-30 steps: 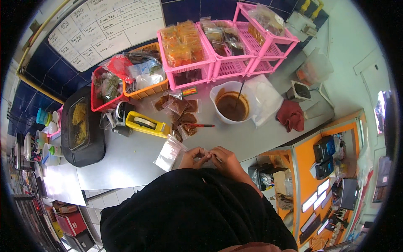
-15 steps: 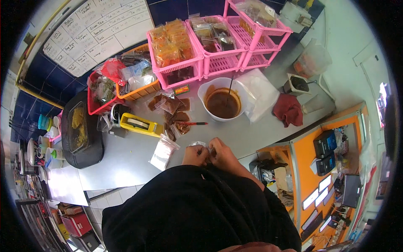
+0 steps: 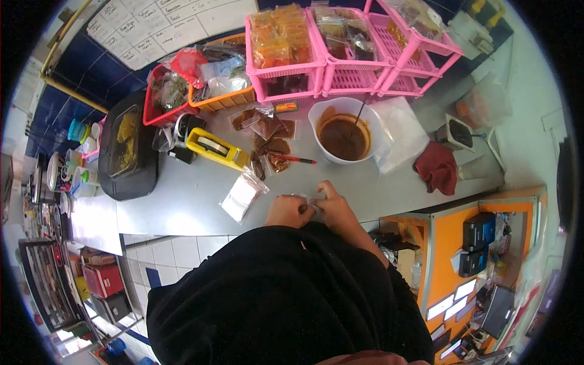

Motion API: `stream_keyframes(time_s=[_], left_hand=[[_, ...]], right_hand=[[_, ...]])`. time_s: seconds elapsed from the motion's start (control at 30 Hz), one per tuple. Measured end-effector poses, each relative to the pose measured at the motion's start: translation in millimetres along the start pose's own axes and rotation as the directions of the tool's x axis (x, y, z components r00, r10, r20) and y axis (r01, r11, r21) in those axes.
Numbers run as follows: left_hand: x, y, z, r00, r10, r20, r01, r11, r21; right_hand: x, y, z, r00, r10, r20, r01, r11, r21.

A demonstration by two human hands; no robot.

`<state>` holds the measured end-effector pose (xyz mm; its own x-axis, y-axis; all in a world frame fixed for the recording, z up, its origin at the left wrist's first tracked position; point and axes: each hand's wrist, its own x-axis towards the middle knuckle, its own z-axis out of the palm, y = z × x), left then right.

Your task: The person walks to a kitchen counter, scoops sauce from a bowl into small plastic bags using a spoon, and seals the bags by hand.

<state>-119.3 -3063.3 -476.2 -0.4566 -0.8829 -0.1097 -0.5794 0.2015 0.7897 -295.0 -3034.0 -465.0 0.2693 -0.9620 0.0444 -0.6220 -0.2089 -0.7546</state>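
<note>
At the near edge of the metal table, my left hand and my right hand meet with fingers closed. Pinched between them is a small clear plastic bag, mostly covered by the fingers. A stack of clear plastic bags lies left of my left hand. Beyond my hands are flat packets of brown sauce with a red pen over them. A white bowl of brown sauce stands farther off, a thin utensil handle leaning out of it.
A yellow tape dispenser and a black lidded container stand left. Along the back are a red basket, an orange basket and pink racks. At right lie plastic sheets and a maroon cloth.
The whole view has shifted, with the table sitting higher in the picture. My right index finger has lifted a little, and both hands stay together on the small bag.
</note>
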Motion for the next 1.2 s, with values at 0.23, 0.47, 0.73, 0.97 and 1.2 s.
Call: stream_keyframes(time_s=[0.23,0.47,0.73,0.97,1.2], left_hand=[[20.4,34.7,-25.8,0.861,0.468,-0.199,-0.326,0.808,0.491],[47.7,7.9,-19.3,0.759,0.581,-0.294,-0.51,0.811,0.286],[58.3,6.0,-31.8,0.857,0.282,-0.432,-0.318,0.948,-0.012],[54.1,-0.8,-42.1,0.876,0.14,-0.462,-0.215,0.97,-0.114],[60.7,-18.0,-36.5,0.862,0.068,-0.502,-0.19,0.962,-0.196]], right_hand=[[22.2,-11.1,-27.4,0.994,-0.028,-0.109,0.032,0.999,0.034],[47.7,-24.4,-53.2,0.845,-0.366,-0.39,0.303,0.928,-0.215],[141.5,47.0,-142.3,0.731,-0.201,-0.652,-0.218,0.837,-0.502],[108.4,30.8,-126.2,0.85,0.211,-0.482,-0.238,0.971,0.005],[60.1,13.2,-112.5,0.846,0.245,-0.474,-0.285,0.958,-0.013]])
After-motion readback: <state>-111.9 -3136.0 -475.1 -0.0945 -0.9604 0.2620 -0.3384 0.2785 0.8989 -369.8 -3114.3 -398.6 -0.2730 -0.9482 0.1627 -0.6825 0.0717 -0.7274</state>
